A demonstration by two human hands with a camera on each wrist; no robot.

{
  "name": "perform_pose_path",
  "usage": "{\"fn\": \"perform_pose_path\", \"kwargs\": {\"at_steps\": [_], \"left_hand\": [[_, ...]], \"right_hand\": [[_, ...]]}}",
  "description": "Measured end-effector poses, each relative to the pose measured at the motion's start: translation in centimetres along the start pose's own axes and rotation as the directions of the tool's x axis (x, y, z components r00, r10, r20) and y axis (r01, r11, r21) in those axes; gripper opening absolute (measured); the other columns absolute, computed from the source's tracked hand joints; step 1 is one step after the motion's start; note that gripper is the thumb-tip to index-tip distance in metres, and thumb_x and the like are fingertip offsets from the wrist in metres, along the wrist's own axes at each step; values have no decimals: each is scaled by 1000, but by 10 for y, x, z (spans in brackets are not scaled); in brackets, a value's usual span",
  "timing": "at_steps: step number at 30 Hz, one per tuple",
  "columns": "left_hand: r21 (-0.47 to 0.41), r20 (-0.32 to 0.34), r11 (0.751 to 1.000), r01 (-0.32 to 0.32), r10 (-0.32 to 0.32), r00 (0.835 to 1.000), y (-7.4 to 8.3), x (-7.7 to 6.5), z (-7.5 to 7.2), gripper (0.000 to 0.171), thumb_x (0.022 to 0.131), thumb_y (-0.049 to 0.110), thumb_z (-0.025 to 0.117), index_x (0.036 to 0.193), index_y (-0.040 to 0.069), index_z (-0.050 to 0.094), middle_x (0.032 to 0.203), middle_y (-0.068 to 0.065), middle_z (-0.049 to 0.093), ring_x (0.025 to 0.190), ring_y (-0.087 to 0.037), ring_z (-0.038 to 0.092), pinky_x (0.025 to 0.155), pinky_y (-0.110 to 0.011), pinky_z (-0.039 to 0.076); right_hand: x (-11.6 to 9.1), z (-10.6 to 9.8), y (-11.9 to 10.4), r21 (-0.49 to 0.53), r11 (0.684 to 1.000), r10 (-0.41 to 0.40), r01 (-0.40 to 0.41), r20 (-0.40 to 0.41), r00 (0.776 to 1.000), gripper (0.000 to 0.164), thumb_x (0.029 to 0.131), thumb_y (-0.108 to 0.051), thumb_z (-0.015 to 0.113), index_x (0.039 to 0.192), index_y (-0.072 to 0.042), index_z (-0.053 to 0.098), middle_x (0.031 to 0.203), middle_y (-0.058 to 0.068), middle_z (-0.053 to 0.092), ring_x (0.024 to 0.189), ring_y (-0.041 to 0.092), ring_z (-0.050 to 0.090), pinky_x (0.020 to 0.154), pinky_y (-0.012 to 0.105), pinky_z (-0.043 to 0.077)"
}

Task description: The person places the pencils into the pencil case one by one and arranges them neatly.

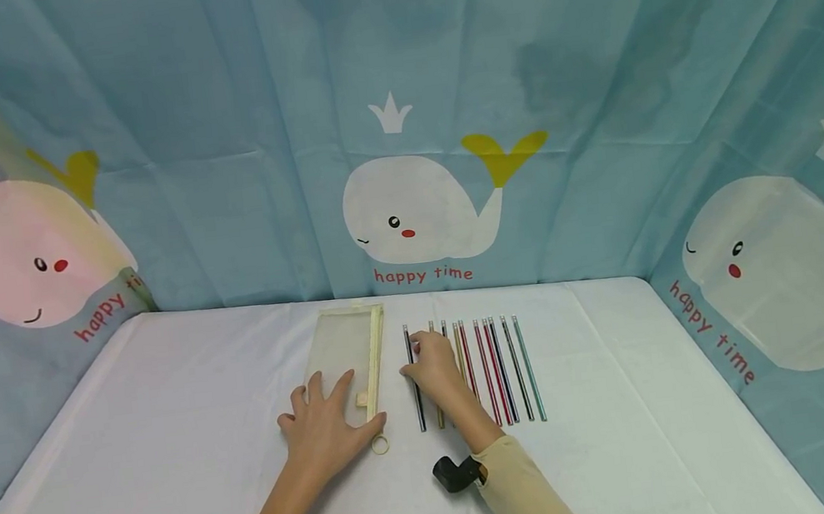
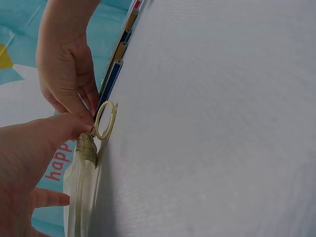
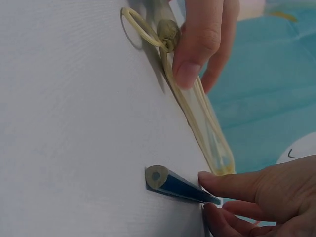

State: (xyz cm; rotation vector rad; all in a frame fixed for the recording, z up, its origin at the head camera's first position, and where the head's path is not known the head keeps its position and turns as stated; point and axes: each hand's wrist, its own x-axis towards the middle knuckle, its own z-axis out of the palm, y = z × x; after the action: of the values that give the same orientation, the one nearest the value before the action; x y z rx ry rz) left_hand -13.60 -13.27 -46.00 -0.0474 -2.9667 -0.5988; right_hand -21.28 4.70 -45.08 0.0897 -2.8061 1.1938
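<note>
A pale cream zip pouch with a see-through mesh face lies flat on the table. My left hand rests on its near half, fingers spread and thumb on the zipper edge, beside the pull ring. Right of the pouch lies a dark blue pencil, its unsharpened end towards me in the right wrist view. My right hand pinches this pencil between thumb and fingers while it lies on the cloth. That hand partly covers the gold pencil beside it.
Several more pencils lie side by side to the right, including a red pencil and a teal pencil at the end. A white cloth covers the table. Blue whale-print curtains stand behind and at both sides.
</note>
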Motion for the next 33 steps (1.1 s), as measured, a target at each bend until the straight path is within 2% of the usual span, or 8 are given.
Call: {"fn": "perform_pose_path", "kwargs": {"at_steps": [10, 23, 27, 33], "left_hand": [[0, 7, 1000, 1, -1, 1000, -1, 1, 0, 83, 81, 60, 78, 147, 12, 61, 149, -35, 44, 129, -60, 44, 83, -73, 40], [-15, 9, 1000, -4, 4, 1000, 0, 1, -3, 82, 82, 58, 78, 147, 12, 61, 149, -35, 44, 128, -60, 45, 86, -72, 40], [-21, 5, 1000, -5, 5, 1000, 0, 1, -3, 82, 81, 59, 77, 147, 12, 61, 149, -34, 44, 128, -59, 44, 86, -72, 40], [-27, 8, 1000, -4, 4, 1000, -1, 1, -3, 82, 81, 59, 77, 147, 12, 61, 149, -33, 44, 129, -59, 44, 85, -72, 40]], "right_hand": [[3, -5, -1, 4, 1000, 2, -2, 47, 999, 40, 82, 2, 86, 118, 11, 72, 101, 18, 71, 92, 28, 65, 83, 43, 58], [11, -5, 1, 13, 1000, 27, -28, 84, 996, 32, 84, 4, 81, 114, 13, 72, 89, 11, 65, 79, 20, 59, 70, 34, 55], [10, -5, 0, 6, 1000, 1, -1, 65, 998, 25, 82, 4, 81, 105, 13, 73, 79, 8, 60, 71, 18, 55, 64, 31, 51], [11, -5, 0, -17, 1000, -1, 2, 58, 998, 24, 81, 2, 82, 102, 12, 74, 78, 9, 60, 71, 18, 55, 65, 31, 51]]}}
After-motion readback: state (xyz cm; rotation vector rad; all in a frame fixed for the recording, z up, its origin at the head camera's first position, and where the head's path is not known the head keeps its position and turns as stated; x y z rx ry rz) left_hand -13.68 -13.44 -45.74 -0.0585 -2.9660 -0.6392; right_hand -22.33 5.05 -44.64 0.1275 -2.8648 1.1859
